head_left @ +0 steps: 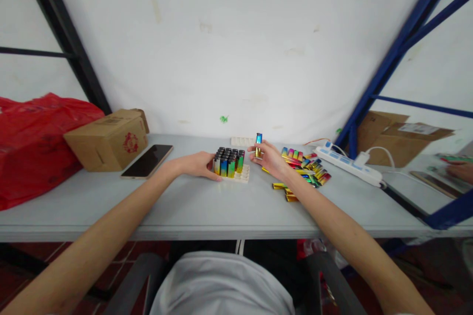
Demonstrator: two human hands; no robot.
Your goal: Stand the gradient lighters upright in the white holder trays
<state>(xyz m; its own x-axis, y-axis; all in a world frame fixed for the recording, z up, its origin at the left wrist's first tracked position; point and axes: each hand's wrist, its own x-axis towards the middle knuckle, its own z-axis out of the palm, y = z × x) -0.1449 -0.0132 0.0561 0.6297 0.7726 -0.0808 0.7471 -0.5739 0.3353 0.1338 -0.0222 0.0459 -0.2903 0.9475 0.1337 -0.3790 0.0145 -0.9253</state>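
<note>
A white tray (242, 175) with small holes stands on the table, its left part filled with several upright lighters (231, 166) that have black tops and shiny rainbow bodies. My left hand (201, 165) grips the tray's left side, thumb in front, the other fingers partly hidden behind the lighters. Between the thumb and fingers of my right hand (269, 158) is one upright lighter (258, 143), blue above and gold below, held right of the tray. Beyond and beside that hand lies a loose pile of lighters (314, 170) in gold, red, green and blue.
A second white holed tray (242, 141) lies by the wall. At left are a phone-like tablet (148, 161), a cardboard box (109, 140) and a red plastic bag (44, 142). A white power strip (349, 163) runs along the right, near a blue metal frame (391, 59). Another person's hand (460, 171) shows far right.
</note>
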